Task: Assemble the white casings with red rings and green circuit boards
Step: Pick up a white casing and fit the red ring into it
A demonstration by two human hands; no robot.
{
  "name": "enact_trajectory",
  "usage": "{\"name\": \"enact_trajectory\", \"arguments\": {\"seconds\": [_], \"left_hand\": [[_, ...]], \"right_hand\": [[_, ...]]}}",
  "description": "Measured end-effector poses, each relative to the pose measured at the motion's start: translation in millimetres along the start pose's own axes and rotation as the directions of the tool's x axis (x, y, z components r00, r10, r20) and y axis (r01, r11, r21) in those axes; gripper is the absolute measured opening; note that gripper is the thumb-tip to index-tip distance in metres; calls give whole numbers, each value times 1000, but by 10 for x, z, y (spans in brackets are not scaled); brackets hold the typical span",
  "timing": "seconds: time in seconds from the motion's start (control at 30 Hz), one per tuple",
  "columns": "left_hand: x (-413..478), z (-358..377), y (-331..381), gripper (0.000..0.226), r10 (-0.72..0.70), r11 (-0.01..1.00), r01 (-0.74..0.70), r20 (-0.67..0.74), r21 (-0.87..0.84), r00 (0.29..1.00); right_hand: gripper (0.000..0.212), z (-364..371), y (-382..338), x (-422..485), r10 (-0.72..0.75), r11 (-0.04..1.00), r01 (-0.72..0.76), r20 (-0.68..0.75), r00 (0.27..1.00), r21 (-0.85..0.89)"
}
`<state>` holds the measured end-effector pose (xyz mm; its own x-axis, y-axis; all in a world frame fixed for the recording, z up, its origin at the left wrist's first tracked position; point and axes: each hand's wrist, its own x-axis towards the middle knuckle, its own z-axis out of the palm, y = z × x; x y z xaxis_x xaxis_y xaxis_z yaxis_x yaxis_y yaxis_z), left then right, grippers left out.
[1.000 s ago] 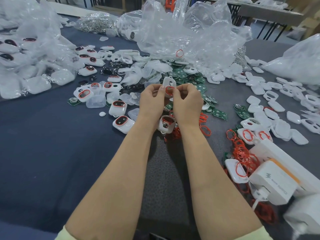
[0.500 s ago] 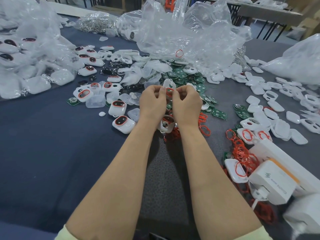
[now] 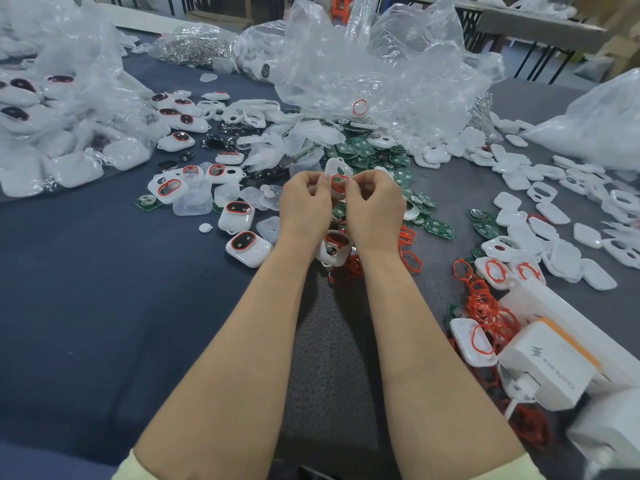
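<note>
Loose red rings (image 3: pixel 485 299) lie heaped at near right on the table (image 3: pixel 104 289). Mid-table, the left hand (image 3: pixel 304 200) and right hand (image 3: pixel 375 202) meet, fingers curled, pinching one white casing (image 3: pixel 336 167) with a red ring (image 3: pixel 337 182) at its opening. Beyond lie green circuit boards (image 3: pixel 367 150), then a crumpled clear bag (image 3: pixel 381 64).

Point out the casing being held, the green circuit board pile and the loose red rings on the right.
held white casing (image 3: pixel 335 167): head view, its bare upper rim.
green circuit boards (image 3: pixel 363 148): head view, middle of pile.
loose red rings (image 3: pixel 482 298): head view, middle of tangle.
</note>
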<state>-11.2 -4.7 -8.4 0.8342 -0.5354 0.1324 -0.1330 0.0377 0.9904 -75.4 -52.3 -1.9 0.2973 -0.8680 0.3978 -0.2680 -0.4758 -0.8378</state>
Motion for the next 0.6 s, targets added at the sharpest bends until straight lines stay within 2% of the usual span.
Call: {"name": "enact_trajectory", "arguments": {"seconds": [0.6], "left_hand": [[0, -2, -6, 12, 19, 999, -20, 12, 42, 1000]], "right_hand": [[9, 2, 0, -13, 14, 1000, -14, -2, 1000, -22]]}}
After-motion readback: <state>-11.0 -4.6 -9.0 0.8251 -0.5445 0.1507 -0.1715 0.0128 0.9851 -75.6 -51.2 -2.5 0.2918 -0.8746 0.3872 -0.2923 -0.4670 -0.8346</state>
